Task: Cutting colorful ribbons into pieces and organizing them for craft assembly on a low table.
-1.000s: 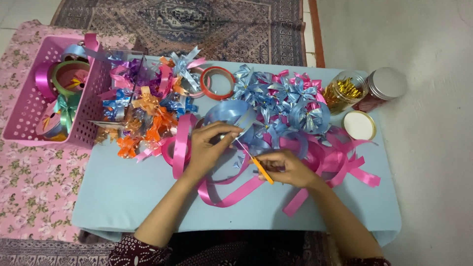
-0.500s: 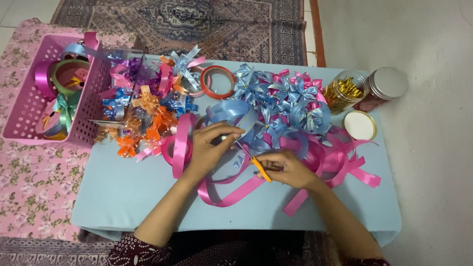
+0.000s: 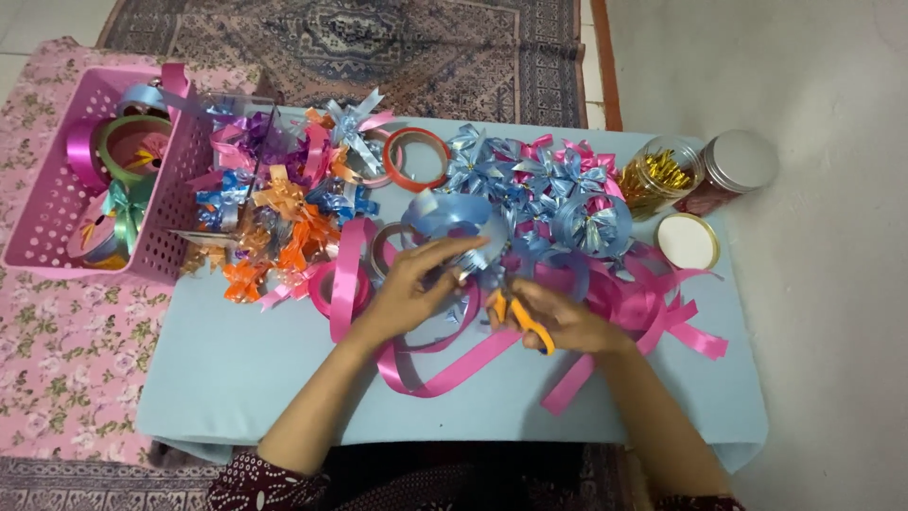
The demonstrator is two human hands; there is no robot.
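Pink basket (image 3: 57, 203) of ribbon rolls, upper left, untouched. Mid-frame on the worktop (image 3: 236, 378): left hand (image 3: 411, 284), fingers pinching the light blue ribbon (image 3: 454, 216); right hand (image 3: 558, 317) clenched on orange scissors (image 3: 518, 317). Best kept taut, blades square, clear of fingertips.

A pink basket (image 3: 57, 203) of ribbon rolls sits at the edge of a pale blue table (image 3: 236, 378), beside heaped orange and purple bows (image 3: 274, 203), a red tape ring (image 3: 416, 159), a jar of gold ties (image 3: 660, 175) and its lid (image 3: 688, 241)
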